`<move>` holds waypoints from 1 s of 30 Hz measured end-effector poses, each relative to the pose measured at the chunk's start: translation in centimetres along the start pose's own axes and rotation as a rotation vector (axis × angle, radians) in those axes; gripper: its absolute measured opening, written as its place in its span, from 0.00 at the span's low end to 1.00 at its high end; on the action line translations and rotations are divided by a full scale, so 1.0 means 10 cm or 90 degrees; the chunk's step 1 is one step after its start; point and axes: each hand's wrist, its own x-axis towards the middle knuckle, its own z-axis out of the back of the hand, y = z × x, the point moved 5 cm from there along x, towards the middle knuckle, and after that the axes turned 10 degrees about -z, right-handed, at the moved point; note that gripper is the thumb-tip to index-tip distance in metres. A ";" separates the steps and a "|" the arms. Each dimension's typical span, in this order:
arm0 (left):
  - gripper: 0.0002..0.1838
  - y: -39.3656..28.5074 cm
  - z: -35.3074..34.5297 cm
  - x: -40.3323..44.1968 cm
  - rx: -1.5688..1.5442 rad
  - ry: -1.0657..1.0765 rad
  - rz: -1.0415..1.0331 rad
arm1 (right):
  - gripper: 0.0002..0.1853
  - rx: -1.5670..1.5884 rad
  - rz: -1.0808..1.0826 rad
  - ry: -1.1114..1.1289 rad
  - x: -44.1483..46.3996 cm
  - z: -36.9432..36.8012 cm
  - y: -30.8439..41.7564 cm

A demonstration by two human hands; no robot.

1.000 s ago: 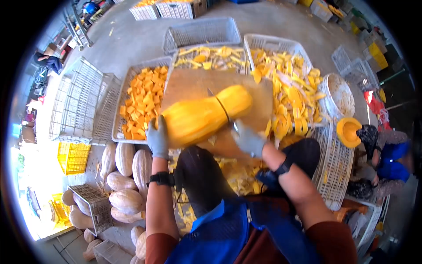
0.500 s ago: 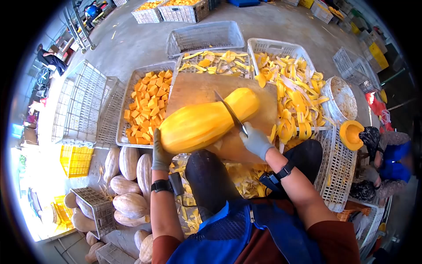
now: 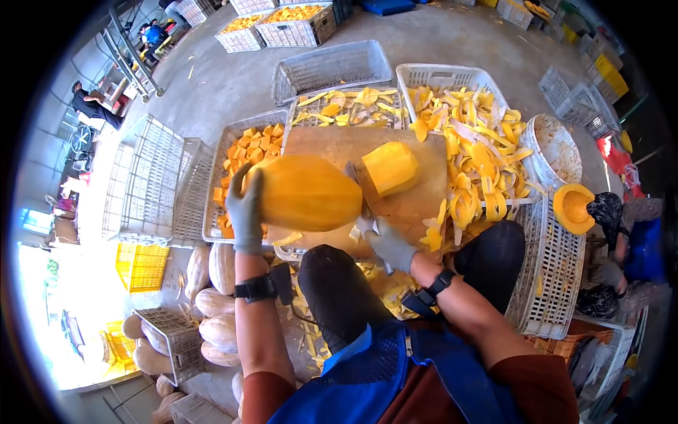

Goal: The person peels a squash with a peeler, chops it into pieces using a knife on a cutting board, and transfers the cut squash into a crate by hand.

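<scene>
Right hand (image 3: pixel 392 244): wrapping closed around the grip of a knife (image 3: pixel 369 189), low at the near edge of the board.
Left hand (image 3: pixel 245 208): curving half open, spreading thumb and fingers around the outer end of the large piece and keeping hold of it there.
Large piece (image 3: pixel 311 194): lying crosswise over the left part of the board, blurring with motion; not showing clearly whether resting or being lifted.
Blade: standing between the two squash pieces, not showing for certain whether touching either.
Just changed: parting in two; half a second ago lying as one length with the blade across the neck, now opening a gap at that line, with the large piece swinging leftward.
Meaning for the work: probably being through with this crosswise cut, leaving both pieces loose for handling singly.
Neck piece (image 3: pixel 392 168): resting on the board just right of the blade, away from both hands.
Board (image 3: pixel 311 141): spreading bare around the pieces.
Cubes (image 3: pixel 258 145): lying heaped in a tray beyond the left hand.
Peelings (image 3: pixel 480 162): piling up in a crate right of the board.
Grey crate (image 3: pixel 332 63): standing on the floor past the board.
Far crates (image 3: pixel 300 28): holding more orange pieces.
</scene>
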 end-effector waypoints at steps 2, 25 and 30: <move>0.25 -0.05 -0.15 0.09 0.237 0.032 -0.208 | 0.19 0.053 0.053 -0.021 -0.05 0.03 0.12; 0.27 -0.22 -0.52 0.63 0.025 0.163 -0.145 | 0.14 -0.398 0.368 -0.165 -0.99 0.72 1.79; 0.23 -0.65 -0.78 1.05 0.030 0.184 -0.268 | 0.14 -0.414 0.339 -0.121 -0.91 0.74 1.80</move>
